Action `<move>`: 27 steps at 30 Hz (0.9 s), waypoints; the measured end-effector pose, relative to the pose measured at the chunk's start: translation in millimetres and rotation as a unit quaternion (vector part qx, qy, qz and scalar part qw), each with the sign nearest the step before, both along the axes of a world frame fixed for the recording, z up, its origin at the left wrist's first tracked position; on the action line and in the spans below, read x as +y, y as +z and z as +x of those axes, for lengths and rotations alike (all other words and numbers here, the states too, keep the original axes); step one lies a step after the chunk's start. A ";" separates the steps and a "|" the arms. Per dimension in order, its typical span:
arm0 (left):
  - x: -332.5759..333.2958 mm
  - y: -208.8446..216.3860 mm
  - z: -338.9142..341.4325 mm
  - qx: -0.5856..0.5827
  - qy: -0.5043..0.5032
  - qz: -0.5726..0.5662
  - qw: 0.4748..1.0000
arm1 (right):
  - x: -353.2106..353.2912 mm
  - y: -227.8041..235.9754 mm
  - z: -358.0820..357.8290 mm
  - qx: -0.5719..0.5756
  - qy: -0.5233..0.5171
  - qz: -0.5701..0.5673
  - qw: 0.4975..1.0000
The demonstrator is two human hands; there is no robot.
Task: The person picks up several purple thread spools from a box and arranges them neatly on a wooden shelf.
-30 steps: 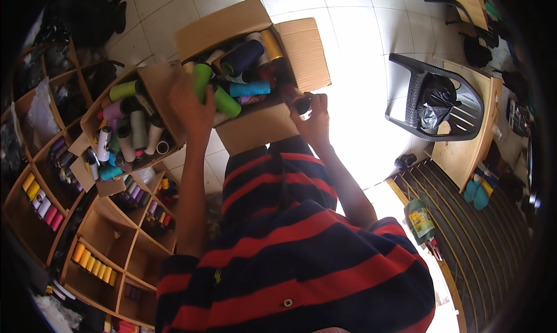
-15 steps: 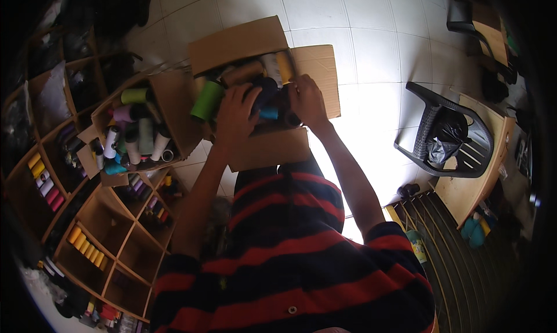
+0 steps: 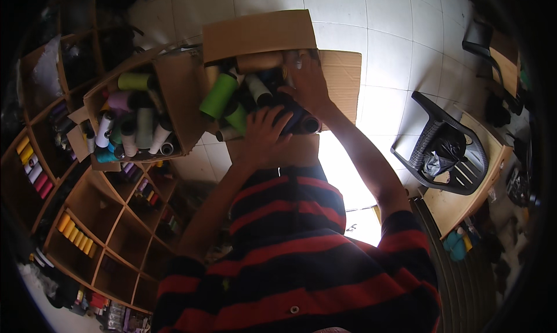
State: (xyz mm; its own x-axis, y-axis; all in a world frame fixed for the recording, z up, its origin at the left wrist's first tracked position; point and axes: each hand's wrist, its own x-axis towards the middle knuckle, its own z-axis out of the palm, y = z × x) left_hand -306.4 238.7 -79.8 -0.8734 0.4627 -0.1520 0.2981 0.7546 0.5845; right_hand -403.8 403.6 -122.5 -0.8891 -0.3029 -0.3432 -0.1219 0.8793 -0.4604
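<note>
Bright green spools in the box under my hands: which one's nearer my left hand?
The lower green spool, beside your left hand; the upper green spool sits farther left.

Green spool [image 3: 219, 96], between 10 and 11 o'clock: no lettering legible.
Big box [image 3: 258, 34], 12 o'clock: nothing readable.
Shirt [image 3: 331, 307], 6 o'clock: chest mark, too small to read.

Glare overexposes the floor [image 3: 377, 107]; I find the shelving [image 3: 107, 198] dimly lit, its edges bowed toward the black rim.
</note>
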 end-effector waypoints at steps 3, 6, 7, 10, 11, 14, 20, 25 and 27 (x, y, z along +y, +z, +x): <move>-3.8 5.1 -7.0 0.013 0.041 0.013 0.999 | -4.4 -12.6 15.4 -0.025 -0.104 -0.023 0.994; -15.1 11.8 -29.3 0.028 0.051 -0.026 0.998 | -5.1 -10.1 30.3 0.006 -0.148 -0.065 0.987; -17.6 10.6 -33.1 0.017 0.047 -0.020 0.999 | -5.8 4.4 32.4 -0.021 -0.146 -0.034 0.988; -20.6 10.4 -37.7 -0.039 0.068 -0.001 0.997 | 0.1 49.8 48.9 -0.086 -0.146 0.043 0.985; -21.1 9.2 -37.6 -0.061 0.081 0.005 0.995 | 5.1 56.6 56.9 -0.098 -0.150 0.058 0.982; -24.5 3.8 -39.2 -0.057 0.130 -0.038 0.989 | 10.0 73.1 75.5 -0.101 -0.154 0.105 0.977; -15.7 -0.7 -59.2 -0.018 0.037 0.016 0.999 | -2.6 64.9 75.1 -0.054 -0.146 0.118 0.981; -16.3 -39.5 -73.6 -0.031 -0.036 -0.026 0.999 | 9.5 26.8 45.6 0.031 -0.059 0.124 0.990; -22.2 -34.5 -77.5 -0.066 -0.073 -0.031 0.995 | 14.6 10.6 35.1 0.045 0.023 0.042 0.998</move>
State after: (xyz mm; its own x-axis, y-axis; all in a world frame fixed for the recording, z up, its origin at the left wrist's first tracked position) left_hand -383.9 216.5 -114.3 -0.7679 0.5699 -0.2925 0.3313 0.7441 0.5801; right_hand -368.7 418.2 -111.9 -0.9030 -0.3181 -0.2889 -0.2010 0.9069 -0.3702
